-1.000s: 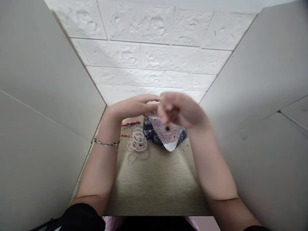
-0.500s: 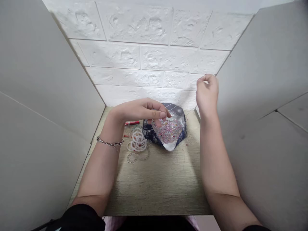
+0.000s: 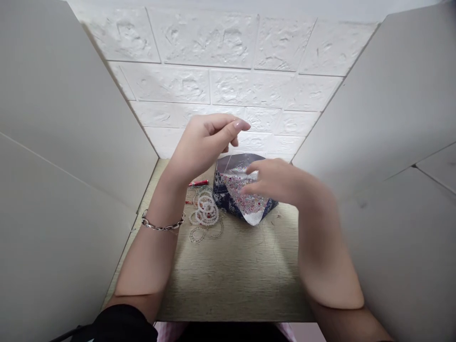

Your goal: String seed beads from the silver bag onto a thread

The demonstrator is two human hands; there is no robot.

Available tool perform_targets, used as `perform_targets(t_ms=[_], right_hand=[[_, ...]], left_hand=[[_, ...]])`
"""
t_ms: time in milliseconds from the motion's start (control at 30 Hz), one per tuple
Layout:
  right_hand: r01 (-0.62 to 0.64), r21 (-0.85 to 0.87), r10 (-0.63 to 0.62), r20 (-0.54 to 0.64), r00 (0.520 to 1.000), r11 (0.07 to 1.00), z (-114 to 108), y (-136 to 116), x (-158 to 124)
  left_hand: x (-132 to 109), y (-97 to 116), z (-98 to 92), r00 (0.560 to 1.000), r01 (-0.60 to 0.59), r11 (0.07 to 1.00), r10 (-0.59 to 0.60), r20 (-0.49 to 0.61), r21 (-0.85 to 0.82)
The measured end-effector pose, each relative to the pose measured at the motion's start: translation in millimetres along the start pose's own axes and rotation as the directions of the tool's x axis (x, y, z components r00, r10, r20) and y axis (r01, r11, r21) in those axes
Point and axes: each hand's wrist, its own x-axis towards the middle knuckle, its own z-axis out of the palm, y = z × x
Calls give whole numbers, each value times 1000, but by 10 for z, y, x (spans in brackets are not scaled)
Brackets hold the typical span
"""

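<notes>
My left hand (image 3: 217, 135) is raised above the back of a dark blue patterned bag, thumb and forefinger pinched together. A fine, pale thread (image 3: 228, 159) hangs beneath those fingers, faint against the wall. My right hand (image 3: 272, 180) hovers over the opened bag with thumb and fingers apart, a little blurred by motion, and nothing shows between them. The bag (image 3: 221, 195) has a silvery lining and lies folded open. Small pink and multicoloured beads (image 3: 245, 197) fill its middle, partly covered by my right hand.
Left of the bag lies a pile of white bead strands (image 3: 206, 211), with a clear beaded loop (image 3: 197, 235) in front. A red tube-like object (image 3: 198, 183) is behind them. Grey panels flank the wooden table (image 3: 231, 275), and a white brick-patterned wall (image 3: 231, 85) stands behind.
My left hand has risen from over the beads and pinched its fingers. My right hand has come down and left from beside the wall to the bag, its fingers now apart.
</notes>
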Motion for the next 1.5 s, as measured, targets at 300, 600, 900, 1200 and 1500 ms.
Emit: perform_targets(t_ms=[300,600,900,1200,1500], right_hand=[[284,684,-404,17,915,672,288,-272,249],[491,855,-343,-418,841,164,33,-128,229],[746,662,-164,-731,663,65,-542,-158,111],[790,613,172,-779,603,3,-895,60,68],[842,521,201,-818,539,-139,-1290,310,267]], left_hand=[[-155,121,-29,971,-166,874,225,78,-456],[-24,-84,-195,980,-186,878,195,-26,-441],[15,-212,-273,868,109,994,-104,485,17],[58,-381,73,643,82,938,-308,702,336],[61,-472,138,565,106,866,-457,687,489]])
